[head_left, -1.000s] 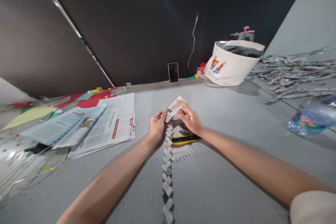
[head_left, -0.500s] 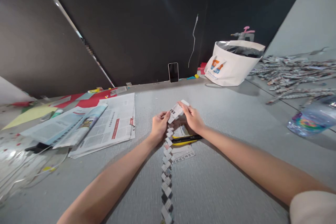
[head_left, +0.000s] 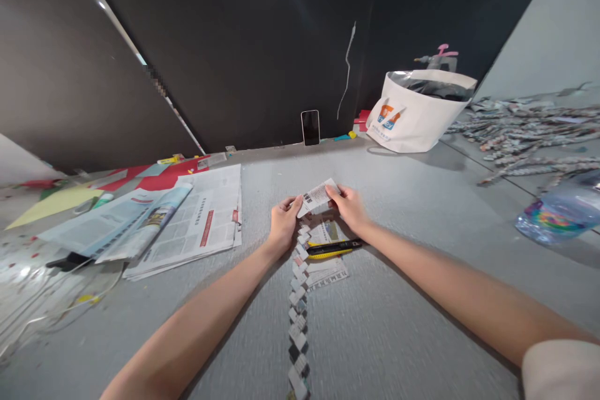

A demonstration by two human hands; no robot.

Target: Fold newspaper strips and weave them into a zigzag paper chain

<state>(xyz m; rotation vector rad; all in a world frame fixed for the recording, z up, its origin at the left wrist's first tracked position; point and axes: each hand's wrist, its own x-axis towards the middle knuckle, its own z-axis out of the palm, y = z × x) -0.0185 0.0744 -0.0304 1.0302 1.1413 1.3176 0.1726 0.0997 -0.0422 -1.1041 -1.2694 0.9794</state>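
A small piece of newspaper (head_left: 317, 197) is stretched between my two hands above the grey table. My left hand (head_left: 284, 223) pinches its left end, thumb on top. At its right end, my right hand (head_left: 349, 207) grips it between thumb and fingers. A zigzag chain of folded newspaper (head_left: 298, 315) runs from beneath the held piece toward the table's near edge. Right of the chain lies a black and yellow utility knife (head_left: 332, 249), resting on more cut newspaper pieces (head_left: 327, 274).
Folded newspapers (head_left: 201, 219) lie to the left, beside red paper (head_left: 159, 179) and cables. A phone (head_left: 310, 127) leans on the dark panel. At right are a white bag (head_left: 417, 115), bundled rolled-paper sticks (head_left: 529, 131) and a clear plastic bottle (head_left: 557, 215).
The newspaper piece is now spread flatter and wider between my hands. My right thumb has shifted onto its right end, with the fingers curled behind it.
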